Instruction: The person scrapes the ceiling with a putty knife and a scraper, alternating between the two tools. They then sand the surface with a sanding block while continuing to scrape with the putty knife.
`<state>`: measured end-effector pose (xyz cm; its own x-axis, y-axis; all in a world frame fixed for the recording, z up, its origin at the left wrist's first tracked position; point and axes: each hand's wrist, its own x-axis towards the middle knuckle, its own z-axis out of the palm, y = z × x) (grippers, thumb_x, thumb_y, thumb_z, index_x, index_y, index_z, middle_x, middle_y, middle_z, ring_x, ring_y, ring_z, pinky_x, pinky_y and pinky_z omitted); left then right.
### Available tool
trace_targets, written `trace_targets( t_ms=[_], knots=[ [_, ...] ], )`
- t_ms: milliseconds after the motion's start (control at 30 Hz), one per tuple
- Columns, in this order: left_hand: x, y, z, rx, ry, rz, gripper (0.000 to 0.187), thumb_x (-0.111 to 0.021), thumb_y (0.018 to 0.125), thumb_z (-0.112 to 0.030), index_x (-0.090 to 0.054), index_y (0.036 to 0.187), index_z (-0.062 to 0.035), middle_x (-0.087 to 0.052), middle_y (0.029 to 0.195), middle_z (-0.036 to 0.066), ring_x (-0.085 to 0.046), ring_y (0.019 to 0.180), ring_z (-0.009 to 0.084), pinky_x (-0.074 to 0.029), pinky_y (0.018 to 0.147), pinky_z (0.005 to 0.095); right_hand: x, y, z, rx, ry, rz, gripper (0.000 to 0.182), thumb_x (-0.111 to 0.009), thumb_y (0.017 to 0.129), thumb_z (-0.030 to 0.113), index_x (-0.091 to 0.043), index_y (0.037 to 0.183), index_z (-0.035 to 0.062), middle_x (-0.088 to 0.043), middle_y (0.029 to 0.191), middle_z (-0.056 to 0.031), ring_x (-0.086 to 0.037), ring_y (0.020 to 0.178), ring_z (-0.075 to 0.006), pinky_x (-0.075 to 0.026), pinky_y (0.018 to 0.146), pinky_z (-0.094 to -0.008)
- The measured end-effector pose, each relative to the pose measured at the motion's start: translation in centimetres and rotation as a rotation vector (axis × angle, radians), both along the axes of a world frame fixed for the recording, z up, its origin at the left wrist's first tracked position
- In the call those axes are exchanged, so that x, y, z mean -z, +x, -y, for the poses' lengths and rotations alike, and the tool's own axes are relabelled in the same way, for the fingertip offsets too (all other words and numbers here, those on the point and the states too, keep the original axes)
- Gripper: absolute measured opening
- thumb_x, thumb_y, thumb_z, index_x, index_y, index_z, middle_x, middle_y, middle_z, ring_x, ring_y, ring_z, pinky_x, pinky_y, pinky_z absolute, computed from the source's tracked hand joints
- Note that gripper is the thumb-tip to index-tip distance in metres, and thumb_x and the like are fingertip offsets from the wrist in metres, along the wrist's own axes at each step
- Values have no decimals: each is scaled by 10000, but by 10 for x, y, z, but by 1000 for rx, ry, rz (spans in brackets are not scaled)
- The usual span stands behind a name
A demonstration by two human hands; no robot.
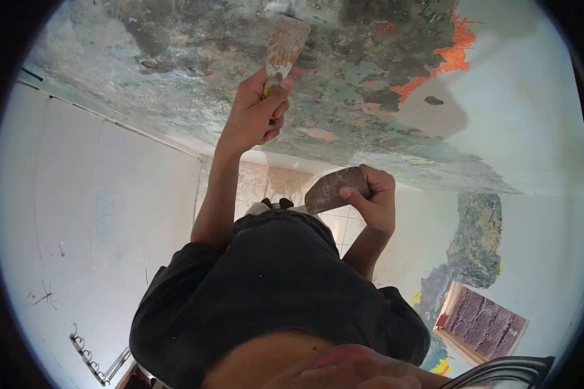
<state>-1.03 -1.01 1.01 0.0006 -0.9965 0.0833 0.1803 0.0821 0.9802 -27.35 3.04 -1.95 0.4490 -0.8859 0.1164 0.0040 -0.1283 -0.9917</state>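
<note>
In my left hand (258,111) is a scraper (285,45) with a yellow handle, the fingers wrapped round it and the thumb along its neck. Its broad blade, smeared with whitish and brown residue, points up at the patchy wall (350,71), and the tip overlaps the bare grey surface. Lower and to the right, my right hand (377,202) pinches a flat dark-brown slab (334,189) with a slanted edge, thumb on its near face and fingers behind. What the slab is made of, I cannot tell.
Ragged orange paint (457,52) borders the pale painted wall at right. A white panel (104,175) stands at left, with a hook rack (87,356) low down. A framed opening (483,321) is at lower right. Tiled floor (344,223) shows beyond my dark shirt.
</note>
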Motion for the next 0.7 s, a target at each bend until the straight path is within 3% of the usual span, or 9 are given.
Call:
trace_targets(
  t_ms=[100, 433, 700],
  knots=[
    [-4, -11, -3, -40, -2, -42, 293, -509, 1025, -248, -575, 1250, -72, -374, 561, -54, -335, 376, 24, -263, 345, 230, 7, 4, 3, 55, 51, -5, 149, -768, 805, 65, -649, 829, -22, -601, 683, 19, -482, 639, -26, -393, 557, -215],
    [-1, -16, 1, -76, 18, -70, 259, -519, 1023, -234, -580, 1222, -81, -362, 548, -63, -318, 378, 22, -258, 349, 225, -5, 3, 8, -13, 67, 32, 168, -774, 809, 78, -650, 842, -30, -651, 716, -12, -551, 677, -25, -443, 583, -211],
    [0, -17, 0, -72, 26, -76, 253, -497, 1031, -230, -571, 1227, -88, -355, 555, -61, -288, 383, 19, -248, 353, 228, 8, 0, 16, -24, -27, -11, 249, -789, 802, 113, -575, 741, 1, -465, 626, 57, -373, 605, -20, -309, 511, -209]
  ],
)
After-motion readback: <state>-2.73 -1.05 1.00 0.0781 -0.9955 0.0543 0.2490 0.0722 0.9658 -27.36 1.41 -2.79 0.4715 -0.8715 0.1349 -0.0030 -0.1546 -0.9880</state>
